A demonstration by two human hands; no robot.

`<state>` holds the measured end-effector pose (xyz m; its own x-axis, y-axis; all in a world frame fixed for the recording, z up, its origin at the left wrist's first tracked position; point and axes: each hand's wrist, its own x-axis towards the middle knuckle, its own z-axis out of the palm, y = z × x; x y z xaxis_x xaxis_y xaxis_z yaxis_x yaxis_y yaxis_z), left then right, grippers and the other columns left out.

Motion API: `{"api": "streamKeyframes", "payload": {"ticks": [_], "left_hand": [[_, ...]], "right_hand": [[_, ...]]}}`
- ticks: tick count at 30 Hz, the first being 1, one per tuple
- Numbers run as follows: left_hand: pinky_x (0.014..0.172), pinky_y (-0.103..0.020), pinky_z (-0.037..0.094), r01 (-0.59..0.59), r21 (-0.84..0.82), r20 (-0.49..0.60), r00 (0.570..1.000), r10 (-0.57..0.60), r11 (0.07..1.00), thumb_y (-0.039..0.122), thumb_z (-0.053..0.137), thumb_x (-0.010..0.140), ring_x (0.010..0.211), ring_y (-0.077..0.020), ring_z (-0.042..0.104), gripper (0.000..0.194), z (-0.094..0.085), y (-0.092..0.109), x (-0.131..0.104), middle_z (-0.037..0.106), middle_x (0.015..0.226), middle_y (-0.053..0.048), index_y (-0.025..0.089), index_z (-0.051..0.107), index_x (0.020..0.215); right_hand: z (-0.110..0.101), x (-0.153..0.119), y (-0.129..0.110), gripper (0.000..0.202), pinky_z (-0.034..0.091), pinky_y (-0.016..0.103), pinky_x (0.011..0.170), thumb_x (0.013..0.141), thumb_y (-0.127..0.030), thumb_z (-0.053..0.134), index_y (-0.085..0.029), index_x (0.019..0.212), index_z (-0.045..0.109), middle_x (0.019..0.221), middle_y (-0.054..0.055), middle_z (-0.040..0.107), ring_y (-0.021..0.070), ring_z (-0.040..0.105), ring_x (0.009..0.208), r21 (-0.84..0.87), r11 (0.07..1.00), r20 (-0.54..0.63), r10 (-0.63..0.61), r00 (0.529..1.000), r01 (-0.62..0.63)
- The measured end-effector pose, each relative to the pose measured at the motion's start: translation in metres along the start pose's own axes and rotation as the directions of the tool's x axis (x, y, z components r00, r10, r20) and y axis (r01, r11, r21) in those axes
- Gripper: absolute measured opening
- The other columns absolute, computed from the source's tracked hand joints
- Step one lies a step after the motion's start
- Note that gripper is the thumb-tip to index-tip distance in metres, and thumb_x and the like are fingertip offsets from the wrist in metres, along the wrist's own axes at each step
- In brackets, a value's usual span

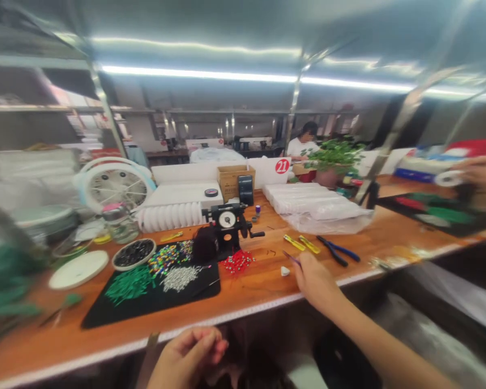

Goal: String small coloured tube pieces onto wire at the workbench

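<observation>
Just before the table's front edge, my left hand (189, 354) is closed, thumb and fingertips pressed together. Whatever lies between those fingertips is too small or hidden to name. My right hand (316, 281) rests over the table's right part, its fingers closed around a thin dark pointed tool (292, 259) whose tip points to the left. A small white piece (284, 271) lies beside that hand. Two yellow-handled items (302, 243) and blue-handled pliers (337, 250) lie just beyond it. A heap of red pieces (238, 261) sits farther left.
A black hand-cranked winder (229, 224) carries a row of white spools (172, 217). On a black mat (146, 313) are green strips (130, 283), silvery pieces (181, 277) and colored beads (164, 259). A white fan (115, 189) and plastic-wrapped stock (316, 205) stand behind. Another person's hand (480, 173) is at right.
</observation>
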<state>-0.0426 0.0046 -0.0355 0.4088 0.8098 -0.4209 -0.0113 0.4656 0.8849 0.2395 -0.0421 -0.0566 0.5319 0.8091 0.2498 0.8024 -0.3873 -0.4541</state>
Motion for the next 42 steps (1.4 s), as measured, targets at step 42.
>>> {"api": "streamKeyframes", "payload": {"ticks": [42], "left_hand": [[0.057, -0.021, 0.045, -0.202, 0.225, -0.075, 0.972, 0.223, 0.953, 0.046, 0.074, 0.061, 0.063, -0.0143, 0.054, 0.033, 0.009, 0.003, -0.026, 0.063, 0.067, -0.004, 0.014, 0.066, 0.066]], "right_hand": [[0.04, -0.098, -0.101, 0.064, 0.017, 0.015, 0.035, 0.073, -0.076, 0.037, -0.013, 0.061, 0.048, 0.044, -0.007, 0.033, -0.0003, 0.026, 0.033, 0.657, 0.33, 0.751, -0.365, 0.55, -0.678]]}}
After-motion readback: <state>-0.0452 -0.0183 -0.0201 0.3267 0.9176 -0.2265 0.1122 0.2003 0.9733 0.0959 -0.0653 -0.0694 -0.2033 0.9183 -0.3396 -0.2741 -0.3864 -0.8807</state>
